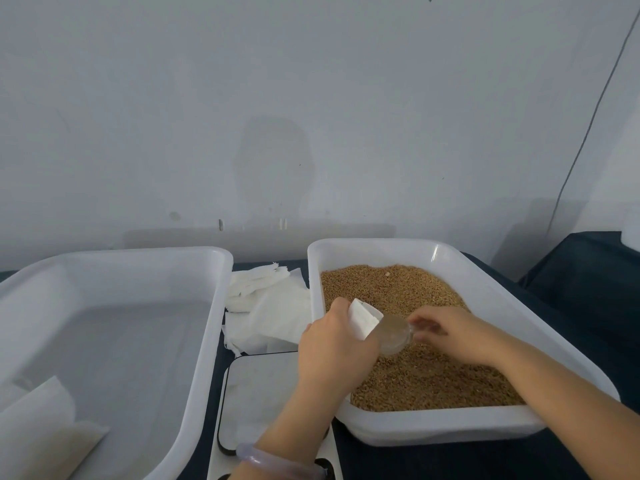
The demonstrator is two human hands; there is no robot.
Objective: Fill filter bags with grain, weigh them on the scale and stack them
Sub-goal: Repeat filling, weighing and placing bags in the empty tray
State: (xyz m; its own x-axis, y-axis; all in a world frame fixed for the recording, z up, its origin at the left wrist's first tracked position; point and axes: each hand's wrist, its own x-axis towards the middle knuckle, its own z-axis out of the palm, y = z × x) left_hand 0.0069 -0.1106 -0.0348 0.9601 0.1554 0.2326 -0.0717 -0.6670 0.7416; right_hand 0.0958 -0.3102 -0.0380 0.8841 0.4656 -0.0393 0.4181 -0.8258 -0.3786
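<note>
My left hand [332, 344] grips a small white filter bag [363, 318] with its mouth open, held over the left side of the white grain tray [485, 289]. My right hand [450, 332] pinches the handle of a clear plastic scoop [396, 336], whose bowl is tipped against the bag's mouth. Brown grain [426, 375] fills the tray under both hands. The scale [256, 400], with a pale square platform, lies in front of the trays under my left forearm. A filled filter bag [45, 427] lies in the near left corner of the left tray.
A large white tray [214, 306] stands at the left. A loose pile of empty white filter bags [270, 306] lies between the two trays on the dark cloth. A wall rises close behind the table.
</note>
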